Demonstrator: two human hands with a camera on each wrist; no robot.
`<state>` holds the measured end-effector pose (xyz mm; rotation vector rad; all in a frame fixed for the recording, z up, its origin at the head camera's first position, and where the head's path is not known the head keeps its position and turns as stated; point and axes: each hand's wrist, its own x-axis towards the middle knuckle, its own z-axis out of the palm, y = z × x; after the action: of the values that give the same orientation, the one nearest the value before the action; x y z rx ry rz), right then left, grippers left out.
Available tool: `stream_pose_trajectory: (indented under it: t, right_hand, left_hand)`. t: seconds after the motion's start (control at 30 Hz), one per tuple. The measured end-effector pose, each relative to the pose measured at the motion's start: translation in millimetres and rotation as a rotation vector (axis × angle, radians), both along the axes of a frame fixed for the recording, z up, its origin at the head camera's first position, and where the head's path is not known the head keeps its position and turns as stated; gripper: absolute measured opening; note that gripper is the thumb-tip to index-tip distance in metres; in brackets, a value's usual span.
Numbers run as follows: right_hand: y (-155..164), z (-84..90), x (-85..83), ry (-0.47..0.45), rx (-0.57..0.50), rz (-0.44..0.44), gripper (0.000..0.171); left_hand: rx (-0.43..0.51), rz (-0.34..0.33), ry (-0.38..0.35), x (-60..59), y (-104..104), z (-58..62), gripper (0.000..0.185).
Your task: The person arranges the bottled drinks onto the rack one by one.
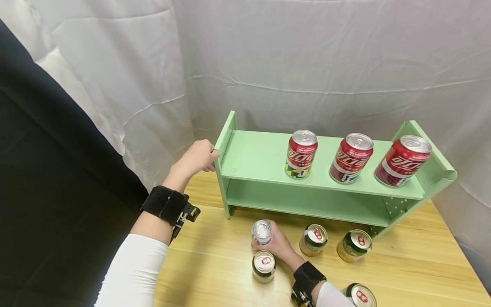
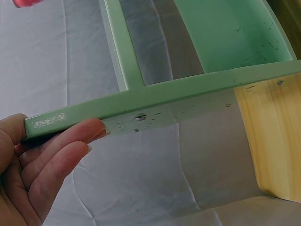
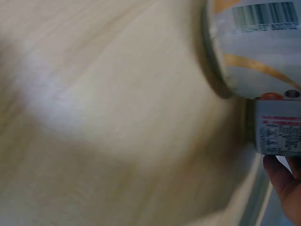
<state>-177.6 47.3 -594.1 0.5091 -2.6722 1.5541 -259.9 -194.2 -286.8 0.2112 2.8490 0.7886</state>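
Note:
A green two-tier shelf point(image 1: 261, 151) stands on the wooden table. My left hand point(image 1: 195, 157) grips the upper front edge of its left side panel point(image 2: 80, 113), thumb on one face and fingers on the other. Below the shelf's left part, my right hand point(image 1: 279, 244) holds an upright drink can point(image 1: 262, 231) with a silver lid, fingers round its side. In the right wrist view that can point(image 3: 281, 127) shows a pale side with small print. Just nearer to me stands a dark-green and gold can point(image 1: 264, 266), its barcode side point(image 3: 268, 47) towards the right wrist camera.
On the upper tier stand three red soda cans, at the middle point(image 1: 301, 154), further right point(image 1: 350, 157) and by the right panel point(image 1: 402, 161). More green-and-gold cans stand on the table to the right point(image 1: 313, 240) point(image 1: 354, 246) and near the front point(image 1: 359, 295).

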Motion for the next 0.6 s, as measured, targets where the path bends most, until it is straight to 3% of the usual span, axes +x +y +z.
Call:
stream_pose_trajectory:
  t: [0.33,0.6]
  right_hand:
    - [3,-6.1,-2.1,-0.01,-0.023,-0.01,0.086]
    - [6,5.0,-6.2,0.004,-0.026,-0.055,0.087]
  left_hand:
    - [0.003,0.008,-0.015,1.2,1,-0.5,0.029]
    - [-0.017,0.002,-0.003,0.6,1,0.8,0.029]
